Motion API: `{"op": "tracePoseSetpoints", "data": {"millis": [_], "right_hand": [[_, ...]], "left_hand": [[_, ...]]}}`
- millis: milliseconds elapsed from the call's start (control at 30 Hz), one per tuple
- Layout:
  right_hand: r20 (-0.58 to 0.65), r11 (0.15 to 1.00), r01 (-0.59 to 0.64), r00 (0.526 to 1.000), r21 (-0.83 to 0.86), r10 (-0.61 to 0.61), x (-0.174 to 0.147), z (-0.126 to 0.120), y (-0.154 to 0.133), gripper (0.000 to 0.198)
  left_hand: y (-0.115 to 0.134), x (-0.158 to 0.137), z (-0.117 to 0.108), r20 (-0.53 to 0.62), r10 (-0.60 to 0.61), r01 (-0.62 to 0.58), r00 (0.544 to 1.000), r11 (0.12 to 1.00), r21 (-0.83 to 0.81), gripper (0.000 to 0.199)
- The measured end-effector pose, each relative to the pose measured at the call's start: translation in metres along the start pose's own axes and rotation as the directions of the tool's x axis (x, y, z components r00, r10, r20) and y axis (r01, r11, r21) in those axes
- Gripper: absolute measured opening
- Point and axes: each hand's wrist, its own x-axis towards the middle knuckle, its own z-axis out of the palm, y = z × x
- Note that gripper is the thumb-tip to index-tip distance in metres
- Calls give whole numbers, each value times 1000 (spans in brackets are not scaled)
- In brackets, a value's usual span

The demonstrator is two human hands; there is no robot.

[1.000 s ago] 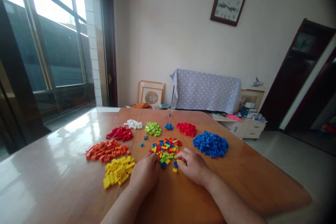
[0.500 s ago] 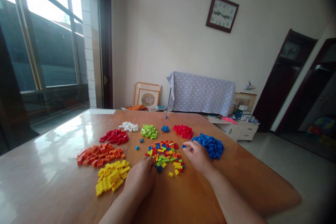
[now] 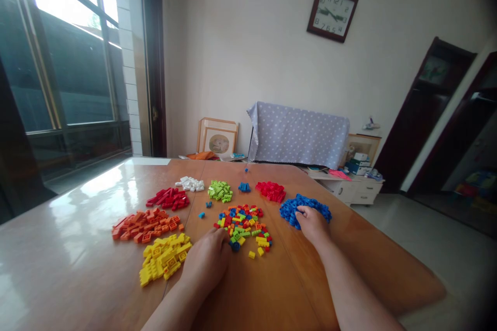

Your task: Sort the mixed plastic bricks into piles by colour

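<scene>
My right hand (image 3: pixel 313 225) is over the near edge of a heap of blue bricks (image 3: pixel 293 209), its fingers curled in a pinch. Blue bricks lie right under the fingertips, so what the pinch holds cannot be made out. My left hand (image 3: pixel 208 257) rests on the table beside a mixed pile of small toy bricks (image 3: pixel 244 225) in red, yellow, green, orange and blue. Its fingers are curled inward and mostly hidden; anything in them is out of sight. A heap of yellow bricks (image 3: pixel 165 257) lies just left of that hand.
On the wooden table (image 3: pixel 272 289) are separate heaps of orange bricks (image 3: pixel 145 225), dark red bricks (image 3: pixel 168 198), white bricks (image 3: pixel 190 184), lime green bricks (image 3: pixel 220 191) and red bricks (image 3: pixel 271 192). A few blue pieces (image 3: pixel 244 187) stand between the green and red heaps.
My right hand has moved right, from beside the mixed pile to the blue heap. A blue brick showed at its fingertips before. My left hand has stayed in place.
</scene>
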Motion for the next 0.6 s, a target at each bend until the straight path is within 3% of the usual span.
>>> {"op": "tracePoseSetpoints", "data": {"millis": [300, 467, 600], "right_hand": [[-23, 999, 27, 999, 25, -26, -10, -2, -11, 40], [-46, 958, 272, 962, 90, -269, -37, 4, -55, 29], [69, 903, 411, 904, 125, -421, -66, 7, -94, 24]], "left_hand": [[-1, 1, 2, -9, 2, -2, 1000, 1000, 0, 13], [-2, 1, 3, -13, 1, -1, 1000, 1000, -3, 13], [-3, 1, 3, -43, 8, -9, 999, 1000, -24, 13]]}}
